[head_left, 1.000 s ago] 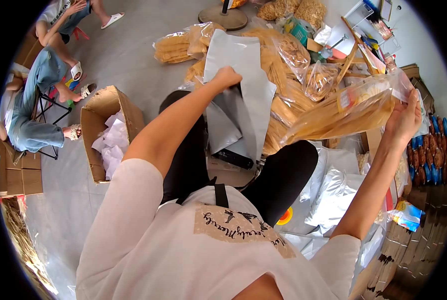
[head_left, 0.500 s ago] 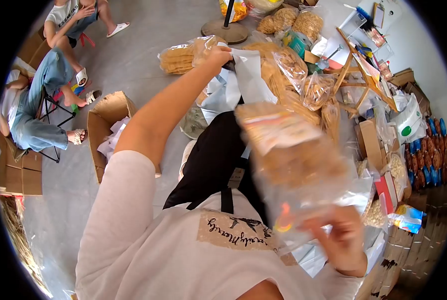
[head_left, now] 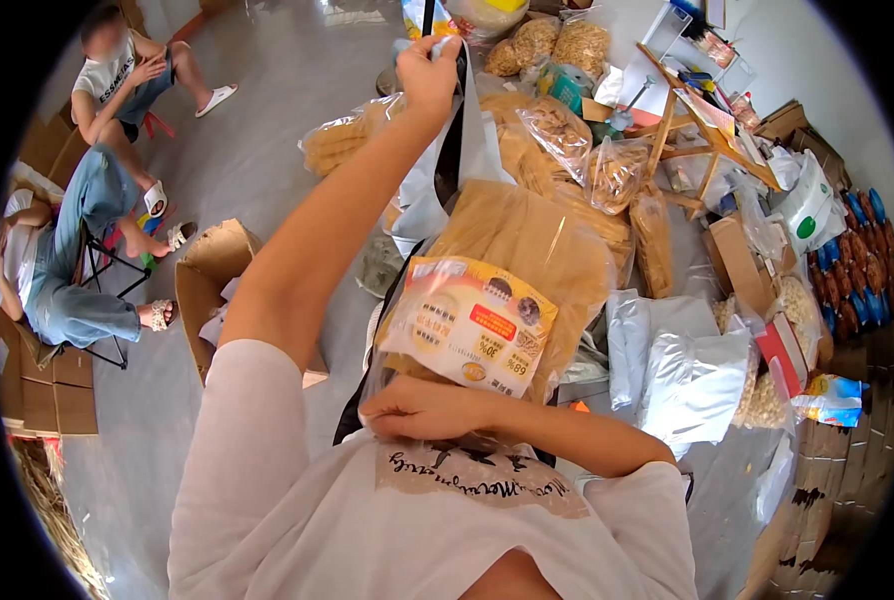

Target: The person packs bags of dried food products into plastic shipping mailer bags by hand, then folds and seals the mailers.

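Note:
My left hand [head_left: 429,75] is raised at the top centre, its fingers closed on the edge of a grey-white mailer bag [head_left: 480,135], which hangs with a dark opening. Close to my chest, my right hand [head_left: 422,408] pinches the near end of a clear packet [head_left: 512,235] of long tan food sheets. The packet lies over my lap, with its yellow and white printed label [head_left: 472,325] facing up. Its far end overlaps the lower part of the mailer bag.
Bagged tan goods [head_left: 617,175] are piled ahead. Silvery-white mailers [head_left: 692,375] lie at the right, near a wooden stand [head_left: 712,125]. At the left are an open carton [head_left: 217,260] and two seated people [head_left: 92,230]. Blue-ended packs [head_left: 857,265] stand far right.
The clear packet has swung from the right to over my lap, label up. My right hand moved inward with it, and my left hand rose with the mailer bag.

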A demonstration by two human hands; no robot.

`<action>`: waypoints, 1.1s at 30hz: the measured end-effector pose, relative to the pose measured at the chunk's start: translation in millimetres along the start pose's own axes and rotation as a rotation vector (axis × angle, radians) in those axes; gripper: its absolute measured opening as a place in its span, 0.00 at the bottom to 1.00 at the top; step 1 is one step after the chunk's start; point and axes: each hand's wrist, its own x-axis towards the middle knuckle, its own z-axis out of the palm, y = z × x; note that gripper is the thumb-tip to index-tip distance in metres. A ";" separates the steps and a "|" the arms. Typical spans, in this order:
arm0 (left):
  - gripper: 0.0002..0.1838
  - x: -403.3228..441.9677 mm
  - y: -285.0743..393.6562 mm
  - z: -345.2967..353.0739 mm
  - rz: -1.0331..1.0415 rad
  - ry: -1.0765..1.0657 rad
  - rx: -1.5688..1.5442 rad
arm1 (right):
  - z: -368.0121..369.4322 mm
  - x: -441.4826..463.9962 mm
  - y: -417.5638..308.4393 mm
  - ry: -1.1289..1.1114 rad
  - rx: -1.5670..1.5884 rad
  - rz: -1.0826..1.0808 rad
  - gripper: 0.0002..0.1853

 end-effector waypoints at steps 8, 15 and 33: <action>0.06 5.3 82.5 8.2 0.034 -0.201 -0.253 | -26.5 -60.4 -68.9 0.318 -0.555 0.193 0.21; 0.09 -10.0 133.9 34.6 0.139 -0.304 -0.273 | -199.1 -33.4 -12.0 1.492 -1.184 -0.096 0.24; 0.07 46.2 64.8 -29.1 0.574 -0.541 0.531 | -269.0 -145.0 -78.5 1.722 -1.687 0.452 0.12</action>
